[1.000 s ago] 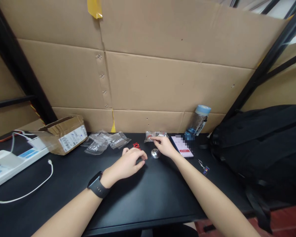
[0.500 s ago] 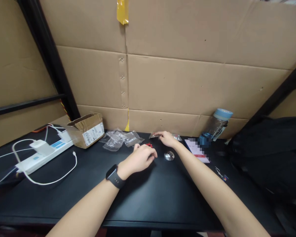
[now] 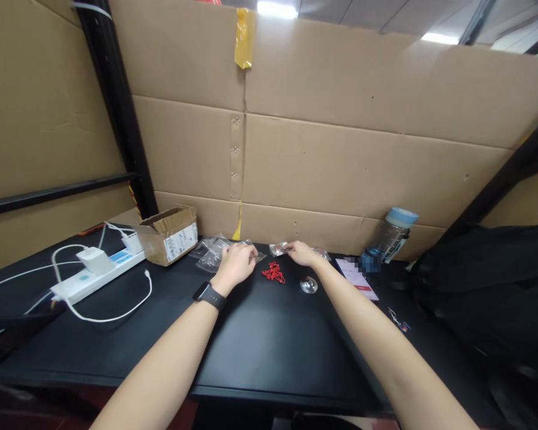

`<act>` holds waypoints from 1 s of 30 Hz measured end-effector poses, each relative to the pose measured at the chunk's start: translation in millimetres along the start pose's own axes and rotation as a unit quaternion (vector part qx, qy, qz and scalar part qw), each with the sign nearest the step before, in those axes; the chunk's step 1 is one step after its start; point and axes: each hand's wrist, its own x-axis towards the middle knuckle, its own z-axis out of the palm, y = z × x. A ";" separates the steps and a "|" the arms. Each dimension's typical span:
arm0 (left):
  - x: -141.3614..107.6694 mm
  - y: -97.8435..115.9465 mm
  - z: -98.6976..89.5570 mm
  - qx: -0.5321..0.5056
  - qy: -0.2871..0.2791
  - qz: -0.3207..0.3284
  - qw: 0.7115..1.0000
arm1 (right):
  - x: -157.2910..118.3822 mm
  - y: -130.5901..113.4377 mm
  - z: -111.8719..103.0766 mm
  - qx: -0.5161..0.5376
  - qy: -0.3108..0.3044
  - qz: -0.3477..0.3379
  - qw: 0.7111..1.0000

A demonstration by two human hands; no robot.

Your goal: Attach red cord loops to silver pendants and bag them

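My left hand (image 3: 238, 261), with a dark watch on its wrist, is at the pile of clear plastic bags (image 3: 210, 251). Its fingers curl down onto the bag at the pile's right end; the fingertips are partly hidden. At the back of the table my right hand (image 3: 302, 254) pinches the edge of a small clear plastic bag (image 3: 277, 249), which has something small and reddish in it. Between my hands lies a tangle of red cord loops (image 3: 274, 272). Below my right wrist is a round, shiny metallic piece (image 3: 308, 285).
An open cardboard box (image 3: 174, 236) and a white power strip (image 3: 98, 278) with chargers and cables stand at left. To the right are a sheet or device (image 3: 356, 278), a water bottle (image 3: 388, 239), a keyring (image 3: 399, 321) and a black bag (image 3: 488, 292). Cardboard walls the back.
My left hand has moved back and left onto the plastic bags, uncovering the red cord loops. My right hand stays at the small bag, now showing more of it. The view has tilted up.
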 end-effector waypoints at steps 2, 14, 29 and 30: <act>0.4 -5.0 0.3 0.013 0.011 -0.013 1.000 | -1.6 -2.4 2.0 -0.018 0.010 0.017 1.000; 0.9 -20.6 7.6 0.030 -0.039 -0.006 0.999 | -69.0 7.7 -14.9 0.004 -0.022 -0.026 0.999; -13.6 42.1 31.2 -0.021 -0.063 0.219 0.974 | -123.3 19.5 -22.0 0.059 -0.026 -0.148 0.987; -13.8 44.2 32.6 -0.018 -0.066 0.222 0.973 | -123.6 19.5 -21.7 0.057 -0.023 -0.151 0.987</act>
